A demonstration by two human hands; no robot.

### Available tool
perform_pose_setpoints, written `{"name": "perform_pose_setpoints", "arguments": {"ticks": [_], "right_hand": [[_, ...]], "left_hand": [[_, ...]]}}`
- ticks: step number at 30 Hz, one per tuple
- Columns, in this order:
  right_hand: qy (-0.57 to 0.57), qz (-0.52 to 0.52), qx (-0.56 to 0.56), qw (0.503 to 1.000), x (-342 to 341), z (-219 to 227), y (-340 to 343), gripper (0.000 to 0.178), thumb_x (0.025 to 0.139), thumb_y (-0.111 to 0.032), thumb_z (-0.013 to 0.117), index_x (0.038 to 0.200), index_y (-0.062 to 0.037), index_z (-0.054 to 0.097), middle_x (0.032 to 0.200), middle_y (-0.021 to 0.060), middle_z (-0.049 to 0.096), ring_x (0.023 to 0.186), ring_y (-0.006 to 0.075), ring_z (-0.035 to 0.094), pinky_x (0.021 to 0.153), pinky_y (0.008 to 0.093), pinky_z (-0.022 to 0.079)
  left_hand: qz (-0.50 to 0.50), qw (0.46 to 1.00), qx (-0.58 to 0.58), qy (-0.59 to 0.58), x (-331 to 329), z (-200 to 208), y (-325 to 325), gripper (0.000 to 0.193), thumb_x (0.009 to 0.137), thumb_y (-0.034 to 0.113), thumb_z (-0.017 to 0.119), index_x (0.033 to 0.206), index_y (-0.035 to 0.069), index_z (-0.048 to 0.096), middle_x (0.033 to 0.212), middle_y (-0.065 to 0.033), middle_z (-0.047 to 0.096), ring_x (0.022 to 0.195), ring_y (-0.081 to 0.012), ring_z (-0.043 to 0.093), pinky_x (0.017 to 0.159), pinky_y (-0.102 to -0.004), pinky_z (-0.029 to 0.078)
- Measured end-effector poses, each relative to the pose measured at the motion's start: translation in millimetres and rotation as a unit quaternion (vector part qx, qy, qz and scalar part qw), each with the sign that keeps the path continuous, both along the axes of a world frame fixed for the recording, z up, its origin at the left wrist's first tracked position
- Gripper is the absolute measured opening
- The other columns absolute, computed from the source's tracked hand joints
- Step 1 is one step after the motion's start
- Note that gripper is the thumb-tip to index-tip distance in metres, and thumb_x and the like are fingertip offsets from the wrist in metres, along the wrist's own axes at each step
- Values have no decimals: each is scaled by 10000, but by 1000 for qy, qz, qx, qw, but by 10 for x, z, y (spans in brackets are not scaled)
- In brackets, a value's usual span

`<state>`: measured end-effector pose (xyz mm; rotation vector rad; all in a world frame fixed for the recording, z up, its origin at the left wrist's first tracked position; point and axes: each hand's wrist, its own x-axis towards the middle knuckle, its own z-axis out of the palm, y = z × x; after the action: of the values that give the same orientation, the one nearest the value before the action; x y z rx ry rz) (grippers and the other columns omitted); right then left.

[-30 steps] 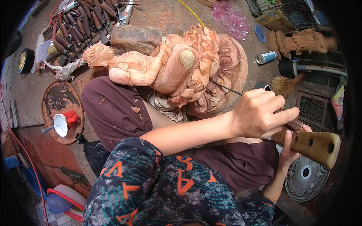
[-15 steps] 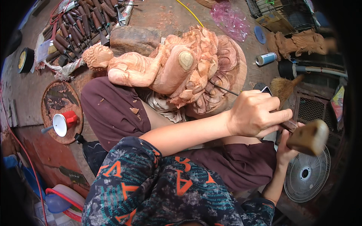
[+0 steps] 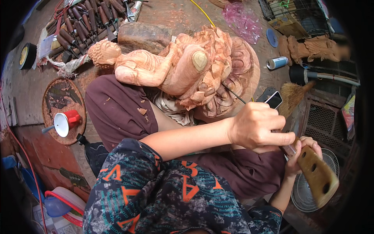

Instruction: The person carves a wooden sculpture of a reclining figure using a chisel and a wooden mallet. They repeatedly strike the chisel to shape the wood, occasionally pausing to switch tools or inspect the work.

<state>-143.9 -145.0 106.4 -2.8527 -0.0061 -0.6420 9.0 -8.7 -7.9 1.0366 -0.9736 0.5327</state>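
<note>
A carved wooden seated figure (image 3: pixel 148 70) lies on its side across my legs, its curly head to the left and its lotus-petal base (image 3: pixel 245 66) to the right. My left hand (image 3: pixel 257 126) is closed around a chisel (image 3: pixel 235 94), whose thin dark blade reaches the carved petals of the base. The chisel's wooden handle end pokes out behind that fist. Just beyond it, my right hand (image 3: pixel 302 156) grips a yellowish-brown mallet (image 3: pixel 318 177) with dark holes along its face. Whether the mallet touches the handle end, I cannot tell.
Many wooden-handled chisels (image 3: pixel 83 25) lie at upper left, beside a worn wood block (image 3: pixel 142 37). A round tray (image 3: pixel 48 103) with shavings holds a red cup (image 3: pixel 72 118). At right are a phone (image 3: pixel 274 100), a can (image 3: pixel 277 62), a straw brush (image 3: pixel 294 97) and a fan (image 3: pixel 300 195).
The mallet has turned and swung down, so its holed long face now shows. My left hand keeps hold of the chisel, and the whole view has shifted slightly.
</note>
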Motion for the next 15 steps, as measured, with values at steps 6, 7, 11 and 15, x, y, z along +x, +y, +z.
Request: {"name": "perform_pose_setpoints", "arguments": {"ticks": [6, 7, 11, 15], "right_hand": [[-15, -7, -42, 999, 44, -44, 83, 249, 860, 81, 600, 1074, 15, 493, 881, 99, 543, 748, 165, 524, 680, 305, 448], [-64, 23, 9, 998, 111, -59, 107, 242, 864, 79, 607, 1066, 15, 491, 861, 91, 532, 736, 157, 517, 672, 297, 443], [39, 8, -53, 998, 78, -19, 58, 385, 833, 69, 666, 1143, -41, 466, 828, 101, 549, 683, 204, 533, 596, 317, 438], [20, 11, -72, 997, 17, -90, 1, 439, 851, 91, 631, 1209, -32, 409, 809, 92, 519, 665, 186, 488, 611, 307, 417]], "left_hand": [[-14, 1000, 17, 1, 53, -112, 23, 280, 667, 345, 716, 922, 232, 695, 632, 45, 406, 497, -123, 463, 442, -286, 322], [-20, 999, 27, -15, 70, -132, 40, 277, 672, 343, 709, 926, 234, 700, 630, 44, 401, 492, -128, 461, 441, -288, 315], [-31, 998, 57, -19, 64, -136, 88, 251, 694, 320, 694, 923, 218, 685, 624, 45, 403, 493, -127, 470, 444, -286, 343], [-48, 995, 72, -49, -133, -27, 94, 226, 726, 290, 676, 922, 180, 660, 622, 47, 409, 500, -121, 479, 446, -273, 371]]}}
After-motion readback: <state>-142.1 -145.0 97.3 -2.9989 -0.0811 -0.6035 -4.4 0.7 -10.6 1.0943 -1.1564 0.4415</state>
